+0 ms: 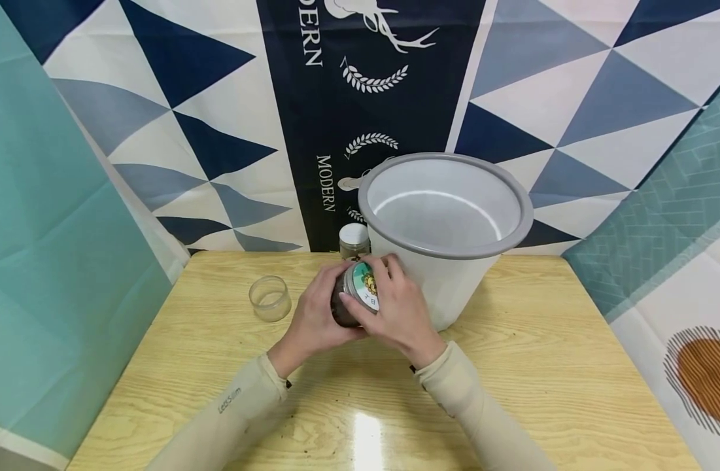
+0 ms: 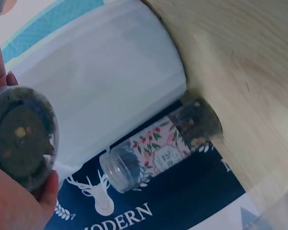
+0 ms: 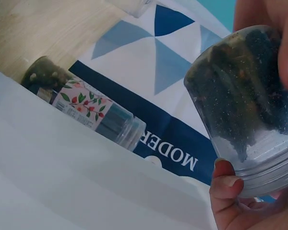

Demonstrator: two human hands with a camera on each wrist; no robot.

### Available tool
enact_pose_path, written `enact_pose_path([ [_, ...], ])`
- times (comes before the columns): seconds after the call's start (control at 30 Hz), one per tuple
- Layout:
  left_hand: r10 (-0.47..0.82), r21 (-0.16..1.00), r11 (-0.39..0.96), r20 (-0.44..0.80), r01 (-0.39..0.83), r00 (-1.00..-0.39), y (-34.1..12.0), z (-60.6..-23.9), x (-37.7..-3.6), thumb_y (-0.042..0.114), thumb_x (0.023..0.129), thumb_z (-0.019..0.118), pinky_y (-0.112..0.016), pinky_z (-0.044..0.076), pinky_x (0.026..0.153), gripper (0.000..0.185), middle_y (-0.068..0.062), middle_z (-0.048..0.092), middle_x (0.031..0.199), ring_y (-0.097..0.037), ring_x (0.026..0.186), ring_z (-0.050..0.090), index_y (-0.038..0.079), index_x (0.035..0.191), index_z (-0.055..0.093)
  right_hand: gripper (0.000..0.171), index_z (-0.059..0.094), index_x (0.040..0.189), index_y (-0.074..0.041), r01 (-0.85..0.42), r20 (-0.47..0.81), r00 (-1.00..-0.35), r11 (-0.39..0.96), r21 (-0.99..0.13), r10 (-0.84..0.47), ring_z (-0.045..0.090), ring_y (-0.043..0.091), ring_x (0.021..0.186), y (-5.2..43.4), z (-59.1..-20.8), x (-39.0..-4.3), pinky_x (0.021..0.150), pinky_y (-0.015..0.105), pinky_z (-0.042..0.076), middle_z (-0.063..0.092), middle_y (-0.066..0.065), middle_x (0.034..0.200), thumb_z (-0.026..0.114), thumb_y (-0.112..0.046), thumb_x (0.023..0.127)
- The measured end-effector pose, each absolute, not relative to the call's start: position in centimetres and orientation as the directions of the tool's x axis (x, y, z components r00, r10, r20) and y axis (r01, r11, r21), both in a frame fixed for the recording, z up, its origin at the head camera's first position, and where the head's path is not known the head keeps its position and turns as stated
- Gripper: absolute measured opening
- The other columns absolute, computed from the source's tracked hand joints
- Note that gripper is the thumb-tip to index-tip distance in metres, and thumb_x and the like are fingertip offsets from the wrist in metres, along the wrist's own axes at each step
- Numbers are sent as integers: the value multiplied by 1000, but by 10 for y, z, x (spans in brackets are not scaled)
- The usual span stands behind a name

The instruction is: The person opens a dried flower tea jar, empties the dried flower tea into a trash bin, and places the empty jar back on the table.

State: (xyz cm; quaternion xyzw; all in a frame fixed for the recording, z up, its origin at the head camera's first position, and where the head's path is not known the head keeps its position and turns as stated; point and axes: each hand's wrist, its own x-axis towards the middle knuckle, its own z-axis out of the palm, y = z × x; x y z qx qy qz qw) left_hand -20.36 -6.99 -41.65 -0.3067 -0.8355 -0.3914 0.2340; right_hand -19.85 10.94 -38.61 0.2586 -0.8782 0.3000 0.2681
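You hold the jar (image 1: 350, 302) tilted: left hand (image 1: 315, 322) grips its body, right hand (image 1: 395, 307) grips the lid (image 1: 364, 285). Step: likely unscrewing. Next: steady counter-twist beside the bucket (image 1: 448, 261).

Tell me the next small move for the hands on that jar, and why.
Probably twist the lid off. The left hand grips the dark-filled jar, the right hand wraps its lid, and the white bucket stands open beside them.

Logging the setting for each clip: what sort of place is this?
Likely a staged recording corner, not a real kitchen: patterned cloth backdrops hang round a small wooden table bearing a white bucket and jars, one jar held in both hands.
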Motion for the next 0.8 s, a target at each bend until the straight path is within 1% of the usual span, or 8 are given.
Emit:
enact_pose_path([
  [0.07,354,506,516,609,691,-710,-72,-414,-203,34,58,101,-45,55,104,109,-12,59,139,-26,125,62,5,148,46,61,58,129,-5,-619,624,-722,679,-393,-297,62,24,81,112,-384,-198,65,39,58,59,13,110,64,-52,89],
  [0.17,376,479,529,608,701,-699,-73,-407,-199,30,58,101,-44,57,102,108,-12,62,134,-26,120,64,5,147,47,60,57,131,-6,-632,615,-724,659,-408,-313,61,23,80,115,-379,-193,65,38,58,58,11,111,64,-49,89],
  [0.3,372,393,548,676,738,-636,-67,-397,-191,25,54,97,-43,59,97,102,-14,63,126,-26,113,65,2,142,50,59,58,133,-8,-638,606,-727,641,-426,-322,61,22,78,117,-367,-184,63,37,57,56,11,112,61,-48,90],
  [0.43,363,355,554,712,753,-602,-60,-389,-181,24,54,95,-42,59,98,99,-16,63,126,-27,113,64,0,139,51,57,60,133,-11,-634,614,-726,648,-422,-309,61,22,75,120,-358,-176,59,37,55,57,11,111,57,-53,94],
  [0.53,381,357,541,703,761,-600,-58,-387,-177,25,55,94,-41,59,98,96,-15,64,126,-27,113,65,0,138,52,51,64,126,-13,-624,625,-725,661,-417,-291,58,19,70,121,-357,-173,54,34,52,56,8,106,56,-53,95],
  [0.67,418,362,529,676,768,-606,-57,-387,-175,28,56,94,-39,60,95,95,-13,67,124,-25,110,67,-1,136,53,42,66,116,-12,-620,641,-719,667,-414,-270,50,15,63,123,-361,-171,49,30,45,54,6,98,57,-46,92],
  [0.73,435,377,518,657,768,-616,-57,-388,-174,30,57,94,-38,60,94,94,-12,67,124,-25,109,68,-1,136,54,42,66,115,-11,-635,658,-701,661,-399,-276,48,14,61,124,-365,-171,48,29,43,53,6,96,57,-44,90],
  [0.8,457,432,476,622,766,-635,-59,-388,-173,30,58,95,-35,60,93,94,-10,68,123,-22,108,69,1,137,54,43,66,114,-11,-677,681,-662,638,-366,-312,47,14,60,127,-367,-171,47,28,42,53,6,96,55,-44,89],
])
